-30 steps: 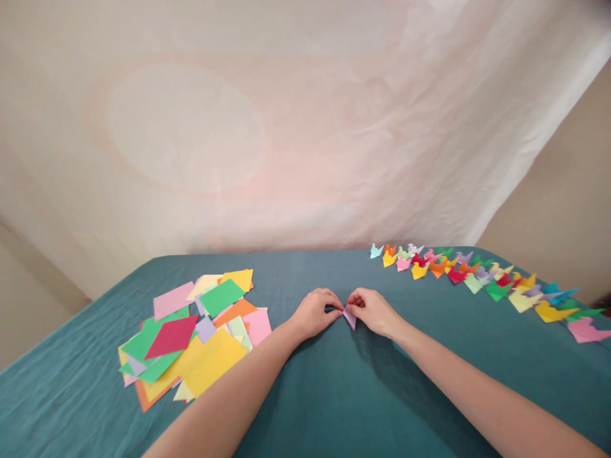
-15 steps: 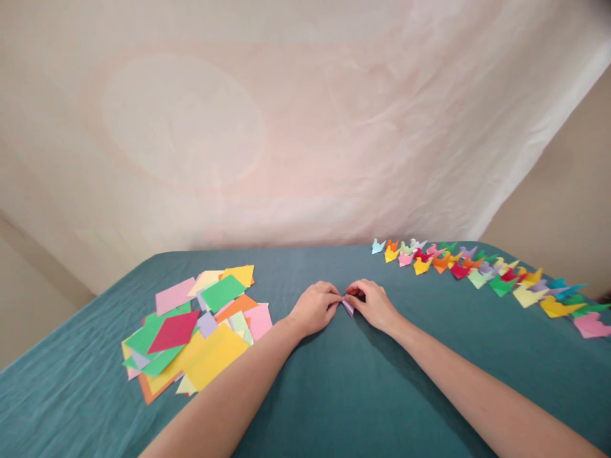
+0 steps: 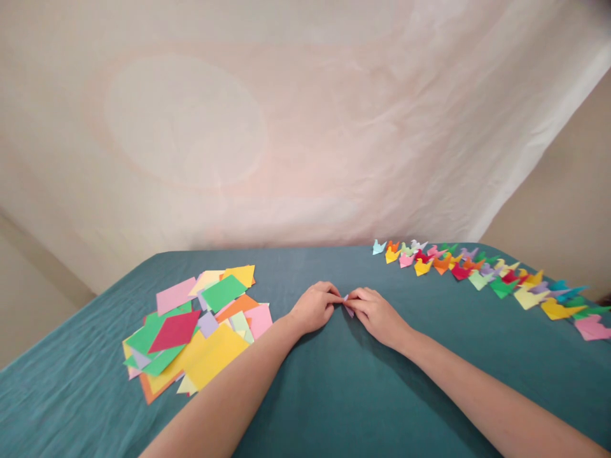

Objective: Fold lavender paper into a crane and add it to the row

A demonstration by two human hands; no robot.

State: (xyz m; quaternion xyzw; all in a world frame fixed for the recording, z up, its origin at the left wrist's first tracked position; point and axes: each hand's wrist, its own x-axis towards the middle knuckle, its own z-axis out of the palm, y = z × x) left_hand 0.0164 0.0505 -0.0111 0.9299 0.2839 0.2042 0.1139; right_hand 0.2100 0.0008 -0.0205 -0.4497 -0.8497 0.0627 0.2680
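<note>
My left hand (image 3: pixel 316 307) and my right hand (image 3: pixel 377 313) meet at the middle of the teal-covered table (image 3: pixel 334 394). Both are closed in a pinch on a small lilac folded paper (image 3: pixel 348 309), which rests on or just above the cloth. Only a sliver of the paper shows between the fingertips; the rest is hidden under my right fingers.
A loose heap of coloured paper squares (image 3: pixel 195 331) lies to the left. A row of several small folded paper figures (image 3: pixel 482 273) runs along the far right of the table. A wrinkled pale cloth backdrop (image 3: pixel 286 127) hangs behind.
My right hand has flattened down over the lilac paper, so less of it shows. My left hand keeps its pinch in nearly the same place.
</note>
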